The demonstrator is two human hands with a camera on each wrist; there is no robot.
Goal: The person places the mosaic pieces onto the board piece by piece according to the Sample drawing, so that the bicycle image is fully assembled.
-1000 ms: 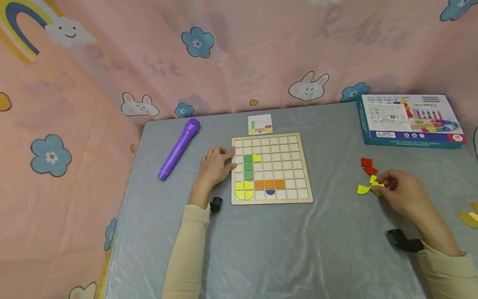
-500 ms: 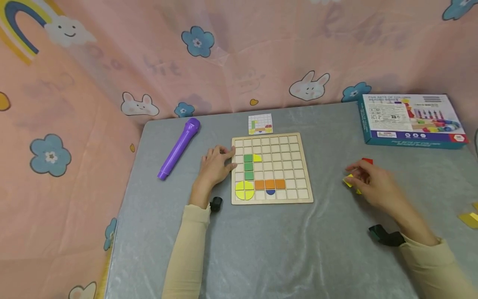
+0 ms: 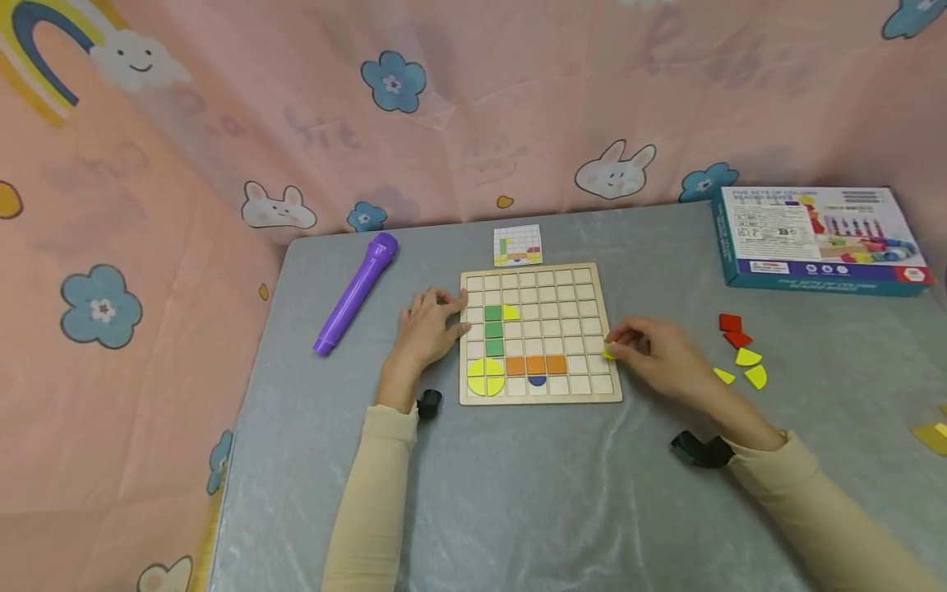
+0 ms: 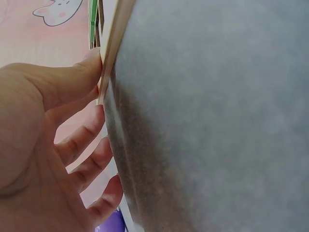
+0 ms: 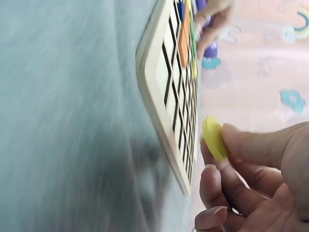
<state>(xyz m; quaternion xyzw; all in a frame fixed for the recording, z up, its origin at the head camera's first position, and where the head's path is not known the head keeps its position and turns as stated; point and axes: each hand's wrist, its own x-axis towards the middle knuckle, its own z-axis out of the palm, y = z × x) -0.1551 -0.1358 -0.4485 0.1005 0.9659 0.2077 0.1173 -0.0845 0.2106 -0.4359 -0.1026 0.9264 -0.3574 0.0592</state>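
Note:
In the head view a wooden grid board lies on the table. It bears green squares, orange squares, a blue half-round and yellow quarter-circles. My left hand touches the board's left edge with thumb and fingertips; its other fingers are loosely bent in the left wrist view. Between thumb and fingers my right hand pinches a yellow tile with a curved edge. In the head view this tile overlaps the board's right rim; the fingers cover most of it there.
Behind the board lies a small pattern card. A purple microphone-shaped object is at left. Red tiles and loose yellow tiles lie at right, below a toy box. Gold-coloured pieces sit by the right border.
My right hand has come left from the loose tiles to the board's right rim, carrying a yellow tile. The left hand has stayed at the board's left edge.

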